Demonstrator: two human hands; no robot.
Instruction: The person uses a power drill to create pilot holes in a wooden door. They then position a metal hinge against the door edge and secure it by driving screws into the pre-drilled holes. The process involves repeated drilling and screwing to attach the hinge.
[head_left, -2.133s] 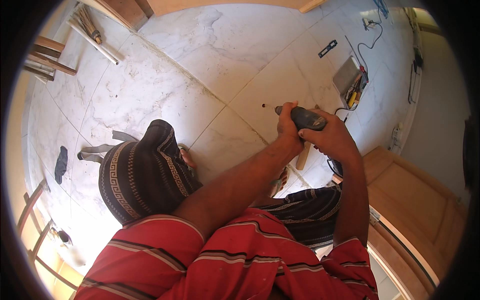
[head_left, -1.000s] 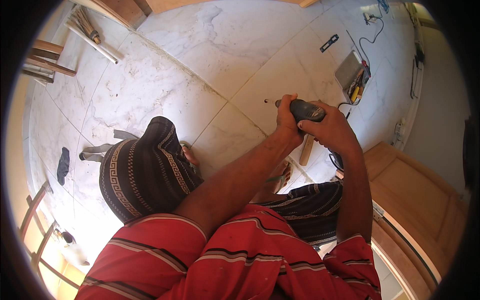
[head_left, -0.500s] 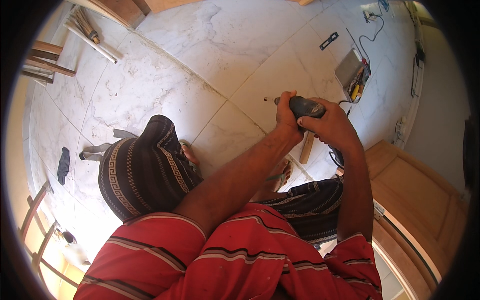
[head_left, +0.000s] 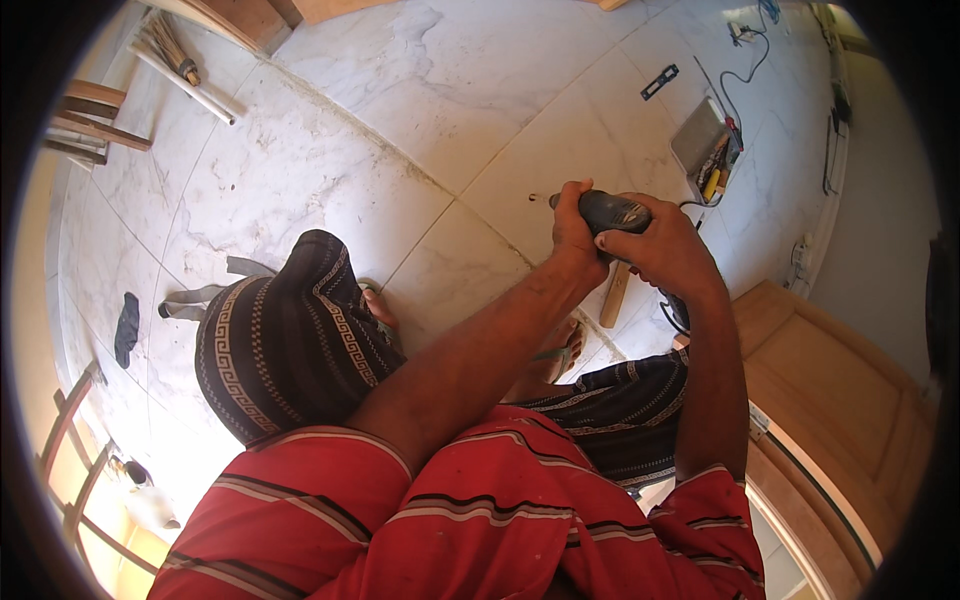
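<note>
Both hands grip a dark power drill (head_left: 620,213), held pointing left. My left hand (head_left: 572,235) is closed round its front, near the chuck. My right hand (head_left: 668,255) is wrapped round its rear and handle, thumb along the side; the lower handle is mostly hidden. A thin bit extends toward a small dark hole (head_left: 532,197) in the marble-look tiled floor (head_left: 440,120); whether it touches cannot be told. A wooden block (head_left: 613,305) lies below the drill. My bare feet in sandals show beside the patterned dark cloth on my legs.
A tool tray (head_left: 693,140) with cords lies at right, near a small level (head_left: 659,82). A wooden cabinet door (head_left: 820,390) is at lower right. A broom (head_left: 172,55), white pipe (head_left: 185,88), wooden furniture (head_left: 105,125) and dark cloth (head_left: 127,330) lie at left.
Since the earliest frame, both hands and the drill have moved a little up the picture, mostly by one second ago. Over the last half second they are almost still.
</note>
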